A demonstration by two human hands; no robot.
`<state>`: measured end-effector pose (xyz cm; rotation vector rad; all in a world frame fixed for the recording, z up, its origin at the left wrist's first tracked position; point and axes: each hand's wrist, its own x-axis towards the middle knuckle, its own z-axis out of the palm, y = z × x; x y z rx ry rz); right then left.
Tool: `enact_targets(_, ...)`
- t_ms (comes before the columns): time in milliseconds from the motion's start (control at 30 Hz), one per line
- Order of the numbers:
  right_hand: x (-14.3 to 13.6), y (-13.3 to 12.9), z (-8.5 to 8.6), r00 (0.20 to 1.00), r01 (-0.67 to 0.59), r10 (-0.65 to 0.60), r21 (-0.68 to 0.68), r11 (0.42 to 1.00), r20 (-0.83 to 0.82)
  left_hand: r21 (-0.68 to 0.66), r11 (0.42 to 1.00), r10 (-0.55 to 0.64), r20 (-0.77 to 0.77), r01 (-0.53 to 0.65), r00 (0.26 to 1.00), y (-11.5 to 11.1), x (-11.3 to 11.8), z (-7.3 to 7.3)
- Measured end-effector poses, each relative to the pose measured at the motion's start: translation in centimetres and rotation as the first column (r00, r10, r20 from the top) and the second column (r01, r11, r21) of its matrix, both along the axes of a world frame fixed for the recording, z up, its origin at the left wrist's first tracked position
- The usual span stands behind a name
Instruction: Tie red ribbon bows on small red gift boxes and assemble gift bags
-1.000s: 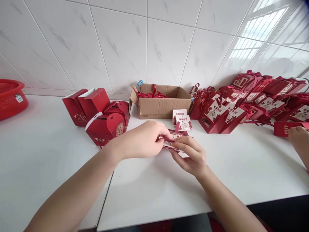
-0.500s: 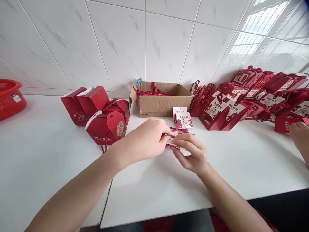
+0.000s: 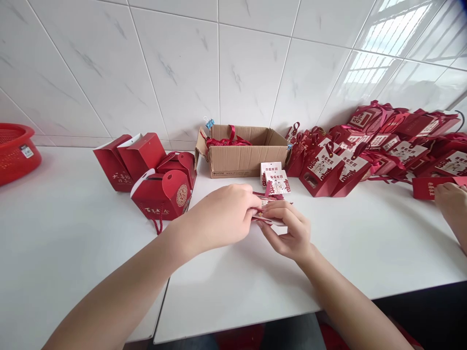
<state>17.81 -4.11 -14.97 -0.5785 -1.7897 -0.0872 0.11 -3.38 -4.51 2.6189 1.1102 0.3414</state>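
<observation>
While left hand (image 3: 226, 214) and right hand (image 3: 288, 233) pinch red packet (image 3: 265, 221) | grip: both clamped on it | direction, long axis: hidden

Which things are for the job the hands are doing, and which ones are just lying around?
Probably for the job:
red-and-white piece, held by the left hand and right hand
white printed cards, close by
red bags with similar cards

Probably just lying around:
red plastic basket
red boxes on the left
blue clip on the cardboard box
</observation>
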Motion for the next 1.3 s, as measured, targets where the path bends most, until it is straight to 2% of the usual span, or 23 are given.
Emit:
enact_targets(267,-0.10,-0.02,-0.04,1.000,-0.015,0.015,0.000,1.000,0.017,-0.005,1.000,-0.026,-0.029,0.025,0.999,0.00,0.22,-0.05)
enact_targets(933,-0.05,0.00,-0.52,0.999,-0.030,0.029,0.012,0.999,0.041,-0.053,0.999,-0.011,-0.099,0.005,0.995,-0.08,-0.17,0.24)
enact_targets(1300,-0.14,-0.01,-0.26,1.000,-0.018,0.017,0.003,1.000,0.015,0.072,0.997,-0.023,-0.137,0.033,0.990,-0.74,-0.32,0.40)
